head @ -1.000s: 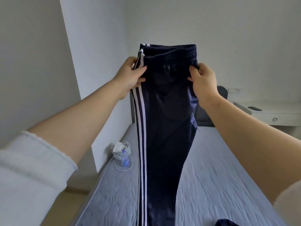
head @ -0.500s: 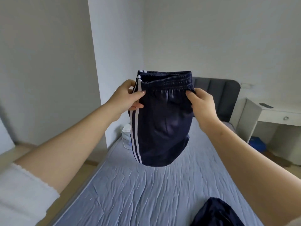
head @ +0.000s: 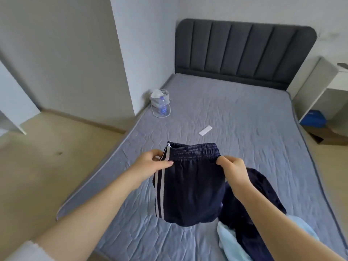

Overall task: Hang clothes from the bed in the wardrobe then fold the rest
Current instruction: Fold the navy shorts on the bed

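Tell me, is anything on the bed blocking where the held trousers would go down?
Nothing visible: the mattress below the trousers is bare. A dark garment and a light blue garment lie to its right.

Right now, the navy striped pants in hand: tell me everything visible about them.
The navy pants look like smooth, slightly shiny tracksuit cloth, with a gathered elastic waistband and two white stripes down one side. The left hand and right hand pinch the waistband's ends, holding them above the bed. The cloth hangs to a rounded fold; leg ends are hidden. A dark heap lies behind at right; whether it is theirs is unclear.
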{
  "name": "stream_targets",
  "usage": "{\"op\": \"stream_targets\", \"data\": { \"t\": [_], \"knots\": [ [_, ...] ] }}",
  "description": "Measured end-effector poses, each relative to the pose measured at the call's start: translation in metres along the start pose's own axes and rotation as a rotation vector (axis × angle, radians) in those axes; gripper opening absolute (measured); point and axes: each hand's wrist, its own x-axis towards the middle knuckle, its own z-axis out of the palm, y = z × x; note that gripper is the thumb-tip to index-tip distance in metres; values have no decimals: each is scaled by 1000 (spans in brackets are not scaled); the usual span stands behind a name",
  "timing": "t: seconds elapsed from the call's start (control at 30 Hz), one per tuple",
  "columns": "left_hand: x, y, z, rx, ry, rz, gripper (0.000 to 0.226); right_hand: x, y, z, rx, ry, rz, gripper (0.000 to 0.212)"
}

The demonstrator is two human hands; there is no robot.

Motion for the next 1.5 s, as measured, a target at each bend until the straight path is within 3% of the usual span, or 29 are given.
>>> {"op": "stream_targets", "data": {
  "t": [0.13,0.3,0.43,0.53,0.6,0.67,0.73,0.93,1.23,1.5],
  "knots": [
    [22,-40,12,11,4,-145,11,7,39,18,-27,-17,113,22],
    [71,-85,21,-19,-23,-330,19,39,78,45,-69,6,248,37],
    [133,-105,28,-64,-27,-414,12,89,98,67,-117,67,333,37],
    [193,-114,32,-86,-4,-422,13,142,107,81,-174,152,325,29],
    [232,-121,36,-168,39,-433,22,175,111,91,-208,172,307,11],
    [261,-136,42,-128,60,-456,52,200,128,101,-203,144,343,33],
    [274,-156,52,-17,30,-484,63,206,154,109,-266,92,394,53],
    [270,-232,84,57,-126,-616,41,164,241,127,-439,-58,514,50],
    [216,-330,141,372,-243,-527,33,123,332,138,-583,-296,559,52],
    [160,-398,167,323,-19,-784,33,96,404,131,-362,-180,912,41]
  ]
}}
